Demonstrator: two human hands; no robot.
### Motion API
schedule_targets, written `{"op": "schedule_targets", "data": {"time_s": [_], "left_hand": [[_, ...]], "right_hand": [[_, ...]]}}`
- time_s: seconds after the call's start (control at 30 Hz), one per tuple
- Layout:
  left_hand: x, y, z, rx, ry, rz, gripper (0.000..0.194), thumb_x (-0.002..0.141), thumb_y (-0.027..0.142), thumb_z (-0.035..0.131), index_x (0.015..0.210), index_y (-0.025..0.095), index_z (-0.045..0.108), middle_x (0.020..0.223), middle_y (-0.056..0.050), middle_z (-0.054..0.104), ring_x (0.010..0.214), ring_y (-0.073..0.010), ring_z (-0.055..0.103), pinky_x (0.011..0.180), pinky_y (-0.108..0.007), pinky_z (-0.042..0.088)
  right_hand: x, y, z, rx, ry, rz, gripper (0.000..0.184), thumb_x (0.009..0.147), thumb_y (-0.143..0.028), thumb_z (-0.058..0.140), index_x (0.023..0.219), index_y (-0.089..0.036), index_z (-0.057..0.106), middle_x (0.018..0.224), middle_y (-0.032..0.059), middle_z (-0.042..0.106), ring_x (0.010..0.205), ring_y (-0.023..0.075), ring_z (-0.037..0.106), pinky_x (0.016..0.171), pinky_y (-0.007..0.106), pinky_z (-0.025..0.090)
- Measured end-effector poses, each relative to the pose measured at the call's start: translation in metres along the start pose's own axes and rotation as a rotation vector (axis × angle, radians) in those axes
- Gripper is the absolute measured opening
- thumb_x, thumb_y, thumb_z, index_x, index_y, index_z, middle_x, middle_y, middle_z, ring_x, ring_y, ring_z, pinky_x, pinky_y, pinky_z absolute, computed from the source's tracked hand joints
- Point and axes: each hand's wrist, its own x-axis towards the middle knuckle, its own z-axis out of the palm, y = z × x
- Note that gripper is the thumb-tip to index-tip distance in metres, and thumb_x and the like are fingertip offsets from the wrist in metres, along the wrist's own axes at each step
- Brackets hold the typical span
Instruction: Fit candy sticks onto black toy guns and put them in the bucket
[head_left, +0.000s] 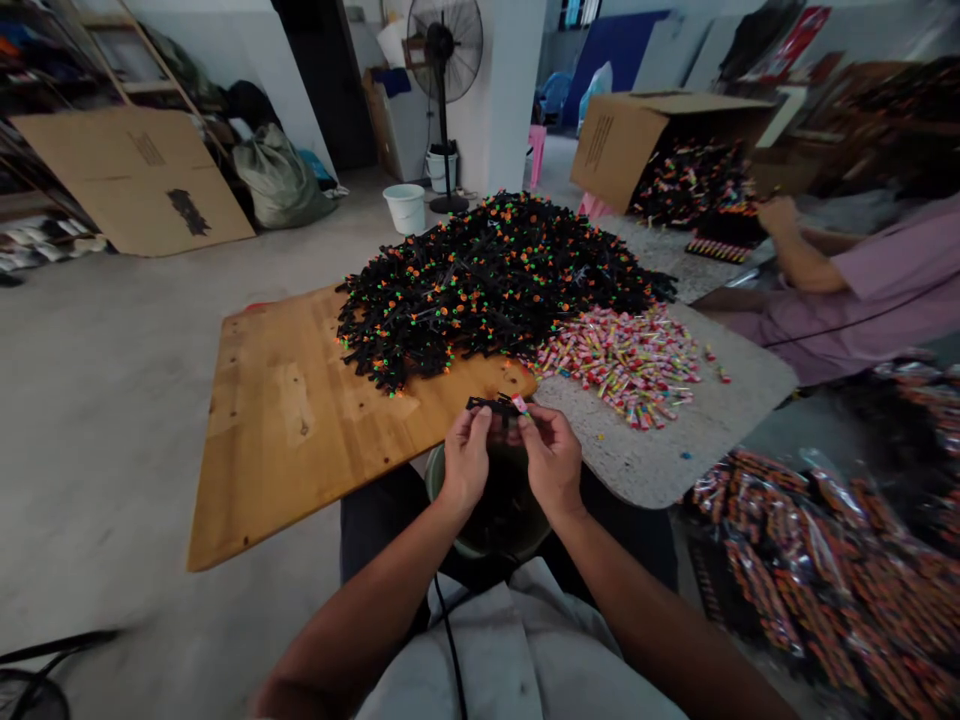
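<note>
Just past the table's near edge, my left hand pinches one end of a small black toy gun. My right hand grips a small pink-and-white wrapped tube against the other end of the toy gun. Fingers cover part of both items. Beyond my hands rises a big heap of black toy guns with orange and green tips. To its right lies a pile of similar pink, white and yellow tubes. Below my hands, between my legs, stands a bucket with dark contents.
The wooden board and grey tabletop meet in front of me. At right sits a co-worker, near an open carton of toys. Bagged goods cover the floor at right. A fan stands behind.
</note>
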Motion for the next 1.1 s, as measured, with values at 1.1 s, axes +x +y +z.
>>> {"op": "schedule_targets", "data": {"time_s": [1.1], "left_hand": [[0.026, 0.053, -0.036, 0.697, -0.729, 0.296, 0.036, 0.098, 0.047, 0.069, 0.118, 0.017, 0.076, 0.101, -0.004, 0.078, 0.089, -0.0179, 0.07, 0.081, -0.028, 0.055]], "right_hand": [[0.035, -0.032, -0.05, 0.128, -0.508, 0.149, 0.031, 0.089, -0.045, 0.079, 0.107, -0.02, 0.083, 0.069, -0.0002, 0.067, 0.052, 0.013, 0.06, 0.051, 0.026, 0.049]]}}
